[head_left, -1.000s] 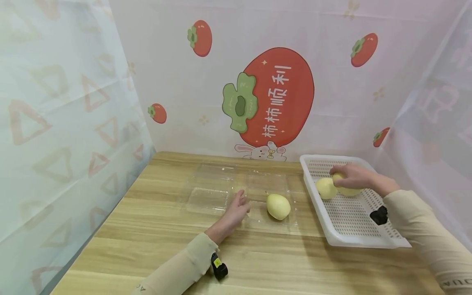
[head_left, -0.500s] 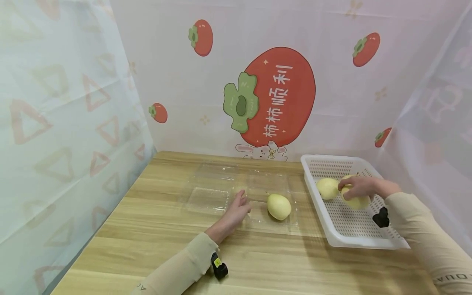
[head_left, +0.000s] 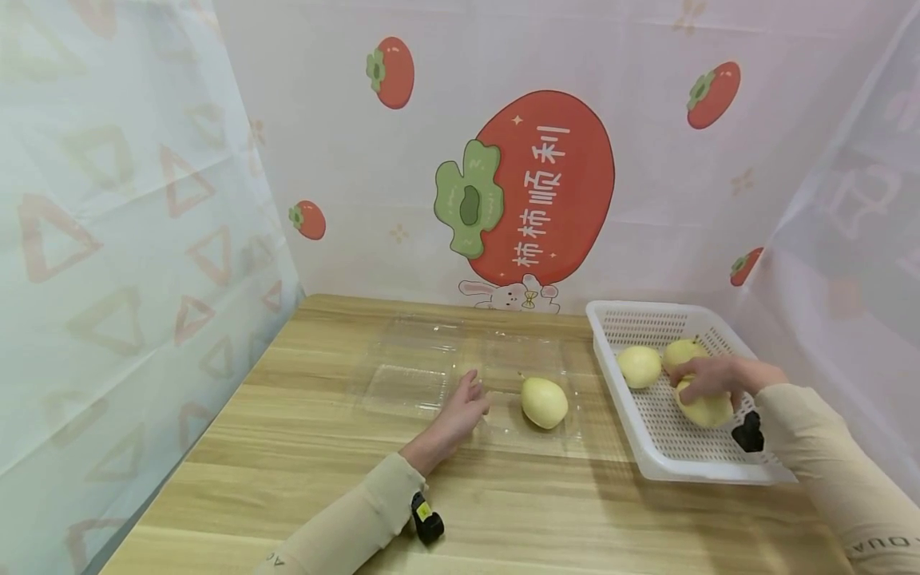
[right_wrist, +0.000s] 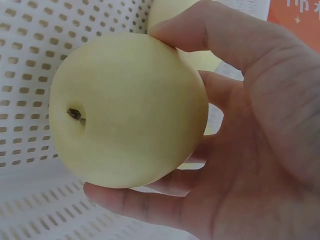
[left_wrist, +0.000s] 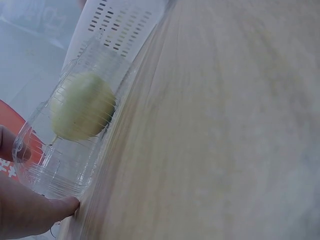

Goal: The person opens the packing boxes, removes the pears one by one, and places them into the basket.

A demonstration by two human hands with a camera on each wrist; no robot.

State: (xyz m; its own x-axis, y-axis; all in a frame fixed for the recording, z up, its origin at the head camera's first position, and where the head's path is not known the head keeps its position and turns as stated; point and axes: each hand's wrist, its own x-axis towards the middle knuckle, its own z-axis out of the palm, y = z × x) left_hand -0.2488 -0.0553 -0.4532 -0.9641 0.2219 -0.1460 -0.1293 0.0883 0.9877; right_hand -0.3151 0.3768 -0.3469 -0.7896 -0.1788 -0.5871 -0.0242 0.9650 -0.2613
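Observation:
In the head view, my right hand (head_left: 707, 377) grips a pale yellow pear (head_left: 704, 406) inside the white basket. The right wrist view shows the thumb and fingers curled round this pear (right_wrist: 125, 110), its dark end facing the camera. Two more pears, one left (head_left: 639, 366) and one behind (head_left: 683, 353), lie in the basket. My left hand (head_left: 454, 411) holds the near middle edge of an opened clear plastic clamshell box (head_left: 410, 387). Up close in the left wrist view, thumb and finger lie either side of the box wall (left_wrist: 50, 172). One pear (head_left: 544, 402) rests in its right half.
The white perforated basket (head_left: 650, 459) stands at the right of the wooden table (head_left: 503, 511), close to the right-hand sheet. Printed sheets (head_left: 345, 144) enclose the back and both sides. A black wrist camera (head_left: 427, 523) sits on the left sleeve.
My right hand has moved toward the near side of the basket with the pear in its grip, uncovering the pear behind. My left hand and the box stay put.

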